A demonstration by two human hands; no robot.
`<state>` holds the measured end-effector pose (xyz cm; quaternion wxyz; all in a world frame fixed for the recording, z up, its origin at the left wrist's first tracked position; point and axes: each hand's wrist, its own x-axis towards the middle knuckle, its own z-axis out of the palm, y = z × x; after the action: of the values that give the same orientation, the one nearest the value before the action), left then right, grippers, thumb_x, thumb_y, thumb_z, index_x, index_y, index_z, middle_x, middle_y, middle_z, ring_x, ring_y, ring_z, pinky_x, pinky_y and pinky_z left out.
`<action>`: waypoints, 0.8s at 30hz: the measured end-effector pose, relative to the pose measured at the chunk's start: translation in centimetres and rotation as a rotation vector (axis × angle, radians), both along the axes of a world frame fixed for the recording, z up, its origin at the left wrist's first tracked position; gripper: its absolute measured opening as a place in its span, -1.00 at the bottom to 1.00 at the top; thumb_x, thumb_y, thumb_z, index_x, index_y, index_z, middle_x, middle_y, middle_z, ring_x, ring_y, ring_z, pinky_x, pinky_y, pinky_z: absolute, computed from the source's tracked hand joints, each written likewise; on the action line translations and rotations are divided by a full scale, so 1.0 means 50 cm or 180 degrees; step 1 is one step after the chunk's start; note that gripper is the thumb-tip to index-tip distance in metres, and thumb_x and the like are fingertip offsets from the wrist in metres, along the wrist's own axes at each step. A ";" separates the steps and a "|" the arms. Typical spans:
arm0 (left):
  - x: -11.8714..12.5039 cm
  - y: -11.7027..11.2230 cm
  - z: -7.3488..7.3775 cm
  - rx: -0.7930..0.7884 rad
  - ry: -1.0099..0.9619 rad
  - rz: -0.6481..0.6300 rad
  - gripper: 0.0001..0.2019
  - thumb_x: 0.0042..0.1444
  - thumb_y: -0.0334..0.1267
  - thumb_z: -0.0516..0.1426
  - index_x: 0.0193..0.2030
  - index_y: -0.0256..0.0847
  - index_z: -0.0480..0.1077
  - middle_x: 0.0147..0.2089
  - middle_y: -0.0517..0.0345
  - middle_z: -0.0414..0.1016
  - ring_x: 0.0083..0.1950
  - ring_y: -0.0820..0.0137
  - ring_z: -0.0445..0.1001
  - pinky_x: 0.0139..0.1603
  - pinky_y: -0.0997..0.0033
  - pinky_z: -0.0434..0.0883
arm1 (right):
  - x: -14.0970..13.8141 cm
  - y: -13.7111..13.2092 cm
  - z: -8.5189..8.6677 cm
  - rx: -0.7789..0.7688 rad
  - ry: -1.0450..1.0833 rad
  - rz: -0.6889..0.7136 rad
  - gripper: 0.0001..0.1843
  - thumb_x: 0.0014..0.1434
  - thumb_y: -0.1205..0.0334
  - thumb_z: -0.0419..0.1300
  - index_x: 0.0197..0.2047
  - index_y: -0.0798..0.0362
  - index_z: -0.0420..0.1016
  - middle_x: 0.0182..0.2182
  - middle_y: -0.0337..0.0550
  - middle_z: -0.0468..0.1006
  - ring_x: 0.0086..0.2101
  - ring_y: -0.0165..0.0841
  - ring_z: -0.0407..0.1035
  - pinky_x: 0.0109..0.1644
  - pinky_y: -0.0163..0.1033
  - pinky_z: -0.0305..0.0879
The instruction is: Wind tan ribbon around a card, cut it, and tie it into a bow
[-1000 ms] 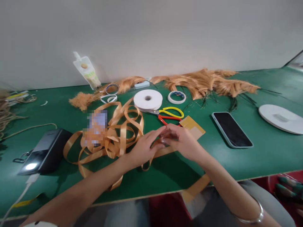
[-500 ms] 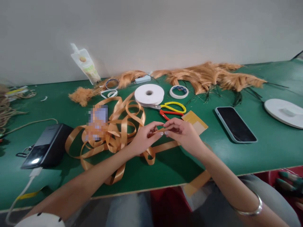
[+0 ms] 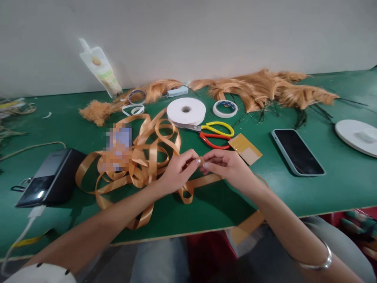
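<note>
Close together over the green table, my left hand (image 3: 178, 169) and my right hand (image 3: 228, 165) both pinch a short stretch of golden-tan satin ribbon (image 3: 201, 161), mostly hidden by the fingers. Loose loops of the same ribbon (image 3: 151, 165) lie in a tangle beside my left hand. Under my right wrist another length (image 3: 206, 181) runs across the table, and a ribbon piece (image 3: 247, 228) hangs over the front edge. Beyond my hands lie scissors (image 3: 216, 133) with one yellow and one red handle, and a yellow card piece (image 3: 246, 149).
Behind the scissors are a white spool (image 3: 186, 111) and a tape roll (image 3: 225, 109). Brown fibre bundles (image 3: 262, 90) line the wall. A phone (image 3: 298, 152) and a white disc (image 3: 359, 135) lie right; a black power bank (image 3: 50, 179) with a cable stands left.
My fingertips have drawn closer together, and less of the pinched ribbon shows between them. The view has shifted slightly; the things on the table seem to lie as before.
</note>
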<state>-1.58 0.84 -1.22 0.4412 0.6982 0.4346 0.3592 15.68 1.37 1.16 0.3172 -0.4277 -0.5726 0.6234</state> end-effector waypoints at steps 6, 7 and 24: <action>-0.001 -0.001 -0.003 0.0086 0.0142 -0.0161 -0.77 0.20 -0.23 -0.05 -0.46 -0.22 0.20 -0.60 0.35 0.09 -0.61 0.60 0.03 -0.61 0.56 0.03 | -0.005 -0.003 -0.004 0.0271 -0.0196 -0.0102 -0.85 0.05 0.18 0.22 -0.39 0.10 0.44 -0.50 -0.24 0.50 -0.44 -0.44 0.43 -0.29 -0.30 0.38; -0.002 -0.001 -0.003 0.0075 0.0177 -0.0197 -0.77 0.20 -0.25 -0.05 -0.47 -0.22 0.20 -0.60 0.35 0.08 -0.61 0.60 0.02 -0.61 0.56 0.03 | -0.005 -0.003 -0.005 0.0279 -0.0210 -0.0085 -0.86 0.06 0.19 0.21 -0.41 0.10 0.44 -0.51 -0.24 0.49 -0.44 -0.45 0.43 -0.29 -0.31 0.38; -0.004 -0.003 -0.001 0.0367 0.0232 -0.0030 -0.77 0.21 -0.27 -0.07 -0.48 -0.21 0.14 -0.62 0.37 0.03 -0.62 0.61 0.00 -0.61 0.56 0.03 | -0.021 -0.009 -0.022 -0.0285 0.0674 -0.0306 -0.83 0.05 0.21 0.21 -0.47 0.09 0.33 -0.56 -0.27 0.44 -0.50 -0.50 0.33 -0.35 -0.35 0.29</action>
<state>-1.78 0.69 -1.27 0.3858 0.7371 0.4257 0.3559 14.64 0.93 0.07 0.3860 -0.4002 -0.4862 0.6741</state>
